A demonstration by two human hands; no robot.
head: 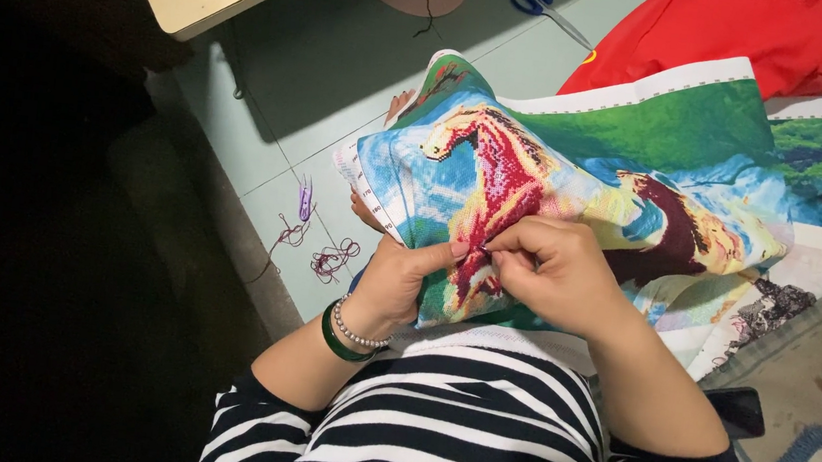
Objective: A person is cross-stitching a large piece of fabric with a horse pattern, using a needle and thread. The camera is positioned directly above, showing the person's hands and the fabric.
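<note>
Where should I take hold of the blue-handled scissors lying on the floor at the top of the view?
Take the scissors by the blue handle loops, which lie at the upper left end, and come in from above. They rest flat on the tiled floor, with the blades pointing down-right toward the red cloth. That handle end has bare floor around it, so a grip there probably stays clear of the blade tips.

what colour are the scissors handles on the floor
Blue, on the scissors at the top of the head view.

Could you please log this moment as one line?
left hand: holds cloth | right hand: pinched at red stitching | scissors: on floor
</note>
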